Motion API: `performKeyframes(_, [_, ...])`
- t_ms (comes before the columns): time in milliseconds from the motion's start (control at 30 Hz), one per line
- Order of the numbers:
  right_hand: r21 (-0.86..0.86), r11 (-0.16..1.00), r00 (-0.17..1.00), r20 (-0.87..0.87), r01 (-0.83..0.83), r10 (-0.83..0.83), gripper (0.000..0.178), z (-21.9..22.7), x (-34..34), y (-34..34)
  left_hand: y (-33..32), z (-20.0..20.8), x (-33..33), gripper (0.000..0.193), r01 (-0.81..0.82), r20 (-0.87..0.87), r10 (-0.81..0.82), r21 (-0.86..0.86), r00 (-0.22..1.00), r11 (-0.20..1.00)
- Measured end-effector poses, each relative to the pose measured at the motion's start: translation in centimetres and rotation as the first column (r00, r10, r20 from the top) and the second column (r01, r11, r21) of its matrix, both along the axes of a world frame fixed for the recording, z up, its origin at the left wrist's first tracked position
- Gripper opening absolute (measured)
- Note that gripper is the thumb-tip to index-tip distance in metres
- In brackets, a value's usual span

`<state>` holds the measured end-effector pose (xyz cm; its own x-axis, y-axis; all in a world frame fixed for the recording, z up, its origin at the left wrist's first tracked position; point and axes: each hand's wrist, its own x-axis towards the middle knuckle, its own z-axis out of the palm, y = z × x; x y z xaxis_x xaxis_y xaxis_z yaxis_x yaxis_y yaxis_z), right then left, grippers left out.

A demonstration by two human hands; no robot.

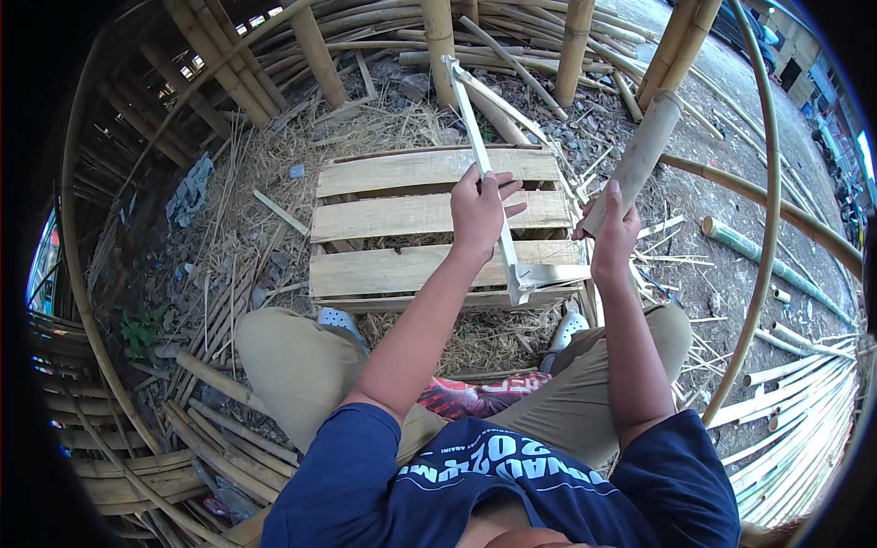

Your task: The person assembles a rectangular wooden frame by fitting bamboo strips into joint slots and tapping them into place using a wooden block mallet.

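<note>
Over a low, slatted platform of pale wooden boards (393,216), the left hand (478,215) is closed on a long, straight, pale bamboo strip (475,132), with some fingers sticking out to the right. The strip slants across the boards, its far end beyond their back edge and its near end by their front edge. A short, flat, pale crosspiece (554,273) meets that near end and extends rightward. Beside the platform's right edge, the right hand (614,228) is clamped around the near end of a thick, round, tan bamboo length (644,151), which tilts away up to the right, apart from the strip. Dry, straw-coloured shavings (256,183) litter the ground, and a crumpled blue-grey cloth (190,192) lies off to the left. Farther right rest a thick, greenish bamboo pole (758,247) and a fanned pile of pale, slender bamboo pieces (804,429).
</note>
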<state>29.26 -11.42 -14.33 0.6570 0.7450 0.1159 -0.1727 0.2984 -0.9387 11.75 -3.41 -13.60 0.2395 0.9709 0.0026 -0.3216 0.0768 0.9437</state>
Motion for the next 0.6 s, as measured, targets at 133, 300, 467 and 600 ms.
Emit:
performKeyframes(133, [-0.001,0.998,0.998,-0.002,0.057,-0.057,0.040,-0.1,1.3,-0.4,0.7,0.0,-0.7,0.031,0.087,-0.014,-0.086,0.058,0.996,0.995])
performKeyframes(300, [-0.087,0.945,0.929,0.231,0.316,-0.289,0.043,0.7,3.6,-0.5,2.2,1.5,-3.7,0.032,0.168,-0.066,-0.161,0.130,0.985,0.977])
performKeyframes(467, [-0.219,0.904,0.903,0.317,0.366,-0.289,0.038,-0.8,8.6,-0.8,3.4,3.0,-8.7,0.039,0.177,-0.116,-0.156,0.198,0.981,0.964])
performKeyframes(600, [-0.452,0.859,0.959,0.247,0.240,-0.138,0.044,-2.5,11.5,-0.2,4.3,3.6,-14.3,0.042,0.155,-0.146,-0.119,0.263,0.982,0.952])
